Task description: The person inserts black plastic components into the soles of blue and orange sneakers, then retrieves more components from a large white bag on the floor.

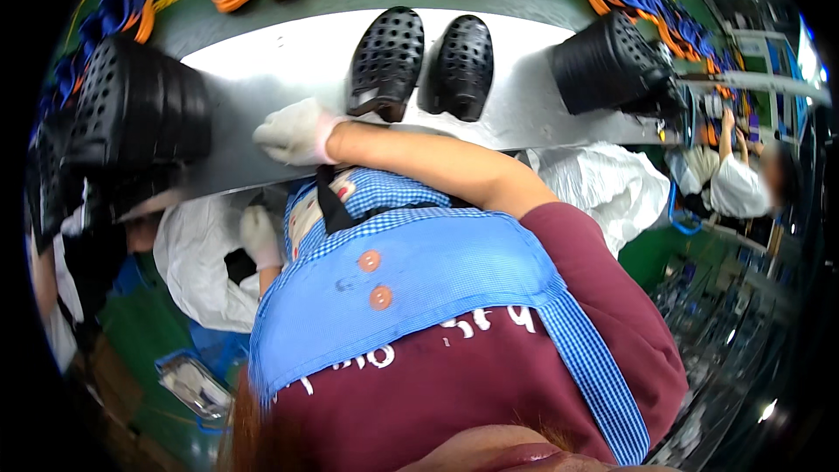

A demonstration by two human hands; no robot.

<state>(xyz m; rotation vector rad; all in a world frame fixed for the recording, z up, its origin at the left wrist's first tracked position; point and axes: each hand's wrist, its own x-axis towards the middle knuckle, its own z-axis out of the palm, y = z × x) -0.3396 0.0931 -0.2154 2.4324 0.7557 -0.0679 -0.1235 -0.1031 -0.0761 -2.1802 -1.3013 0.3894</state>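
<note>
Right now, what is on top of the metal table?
Two black shoes are on the metal table, between a left shoe stack and a right shoe stack; the right hand is by the near edge. Tabletop beneath the shoes is hidden.

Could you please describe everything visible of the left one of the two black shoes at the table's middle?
The left shoe is glossy black, apparently rubber or plastic, with round holes across its upper. It rests upright on the shiny table, toe away from the person, beside a similar shoe. Whether the right forearm touches its heel is unclear.
</note>
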